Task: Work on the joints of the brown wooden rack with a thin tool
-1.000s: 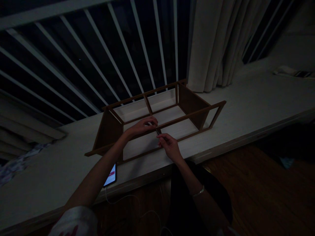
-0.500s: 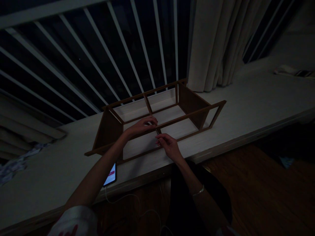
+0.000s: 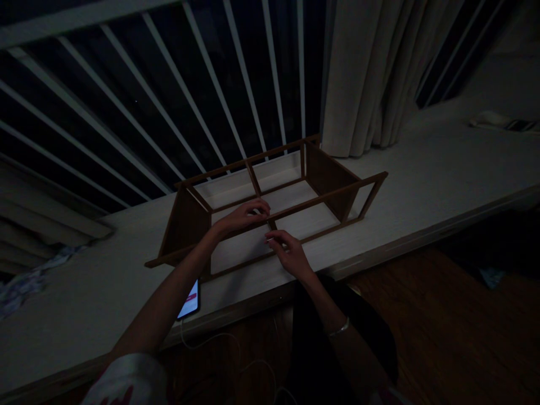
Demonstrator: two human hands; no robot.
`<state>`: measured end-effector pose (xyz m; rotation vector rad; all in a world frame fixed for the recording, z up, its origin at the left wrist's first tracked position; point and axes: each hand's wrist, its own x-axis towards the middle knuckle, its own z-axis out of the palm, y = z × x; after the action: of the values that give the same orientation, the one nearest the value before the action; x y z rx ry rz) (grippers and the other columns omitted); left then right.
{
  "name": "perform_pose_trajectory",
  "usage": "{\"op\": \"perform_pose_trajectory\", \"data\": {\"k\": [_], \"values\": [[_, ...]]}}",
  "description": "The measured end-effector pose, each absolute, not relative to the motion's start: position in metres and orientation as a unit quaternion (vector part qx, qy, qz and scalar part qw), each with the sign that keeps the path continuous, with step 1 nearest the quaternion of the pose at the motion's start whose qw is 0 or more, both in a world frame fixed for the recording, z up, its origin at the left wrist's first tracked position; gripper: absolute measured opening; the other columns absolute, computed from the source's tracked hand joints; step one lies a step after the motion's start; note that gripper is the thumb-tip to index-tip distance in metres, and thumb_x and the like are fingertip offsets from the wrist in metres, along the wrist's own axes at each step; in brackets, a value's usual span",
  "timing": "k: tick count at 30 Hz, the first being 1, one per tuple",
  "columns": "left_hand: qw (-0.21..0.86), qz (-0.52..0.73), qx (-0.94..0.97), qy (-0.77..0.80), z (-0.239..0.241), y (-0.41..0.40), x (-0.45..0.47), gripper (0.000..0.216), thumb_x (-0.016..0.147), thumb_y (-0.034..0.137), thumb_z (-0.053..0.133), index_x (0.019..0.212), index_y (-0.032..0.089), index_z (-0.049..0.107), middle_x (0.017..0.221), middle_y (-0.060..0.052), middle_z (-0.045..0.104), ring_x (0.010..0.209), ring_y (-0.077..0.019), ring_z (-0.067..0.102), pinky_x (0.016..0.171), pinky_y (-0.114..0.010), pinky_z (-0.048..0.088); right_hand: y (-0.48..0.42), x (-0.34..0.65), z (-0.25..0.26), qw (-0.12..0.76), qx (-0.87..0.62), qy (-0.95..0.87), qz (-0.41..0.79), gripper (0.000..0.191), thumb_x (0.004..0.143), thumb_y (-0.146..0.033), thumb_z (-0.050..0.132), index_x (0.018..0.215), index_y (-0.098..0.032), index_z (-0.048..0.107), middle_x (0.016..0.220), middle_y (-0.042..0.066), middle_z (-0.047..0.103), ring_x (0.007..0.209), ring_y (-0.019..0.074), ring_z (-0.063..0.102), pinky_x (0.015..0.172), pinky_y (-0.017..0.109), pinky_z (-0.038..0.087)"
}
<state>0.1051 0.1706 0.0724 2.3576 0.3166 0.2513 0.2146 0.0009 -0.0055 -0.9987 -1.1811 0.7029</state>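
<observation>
A brown wooden frame (image 3: pixel 320 198) with solid end panels lies on the pale ledge. My left hand (image 3: pixel 247 216) rests on its near upper rail, fingers curled and closed round the rail by the middle upright. Just below and to the right, my right hand (image 3: pixel 290 253) is pinched on a thin shiny metal piece (image 3: pixel 270 240), held close to the middle upright (image 3: pixel 272 224). Most of that piece is hidden by the fingers, so its kind is unclear.
A lit phone (image 3: pixel 189 301) with a white cable (image 3: pixel 211 337) lies on the ledge (image 3: pixel 422 208) near its front edge. White bars (image 3: pixel 211 73) stand behind the frame, with curtains (image 3: pixel 367 79) on both sides. Patterned cloth (image 3: pixel 25 287) lies at left.
My right fingers have shifted slightly, and the thin metal piece has turned between them from pointing up to lying more level. My left hand and the frame are still.
</observation>
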Motion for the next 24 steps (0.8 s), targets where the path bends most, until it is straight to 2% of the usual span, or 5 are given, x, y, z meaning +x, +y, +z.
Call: {"op": "perform_pose_trajectory", "data": {"k": [10,17,24], "values": [[0.364,0.093,0.918,0.124,0.075,0.170,0.104,0.025,0.081,0.036,0.052,0.093,0.017,0.060,0.104,-0.007,0.054,0.100,-0.0159,0.051,0.087,-0.030,0.041,0.002,0.214,-0.013,0.659,-0.485,-0.550,0.167,0.016,0.084,-0.029,0.052,0.094,-0.023,0.062,0.082,0.002,0.061,0.067,0.0121,0.055,0.062,0.025,0.046],[0.362,0.095,0.919,0.124,0.074,0.170,0.105,0.025,0.080,0.037,0.053,0.092,0.017,0.061,0.103,-0.007,0.054,0.098,-0.0160,0.051,0.085,-0.030,0.042,0.003,0.216,-0.020,0.625,-0.490,-0.603,0.075,0.017,0.086,-0.026,0.050,0.097,-0.024,0.063,0.086,0.006,0.066,0.080,0.0165,0.059,0.072,0.030,0.048],[0.365,0.095,0.919,0.118,0.076,0.168,0.105,0.023,0.081,0.035,0.053,0.092,0.016,0.060,0.104,-0.007,0.053,0.099,-0.0157,0.051,0.088,-0.031,0.041,0.000,0.217,-0.020,0.589,-0.510,-0.627,0.002,0.016,0.086,-0.024,0.051,0.097,-0.022,0.063,0.085,0.006,0.068,0.079,0.0167,0.061,0.073,0.030,0.048]]}}
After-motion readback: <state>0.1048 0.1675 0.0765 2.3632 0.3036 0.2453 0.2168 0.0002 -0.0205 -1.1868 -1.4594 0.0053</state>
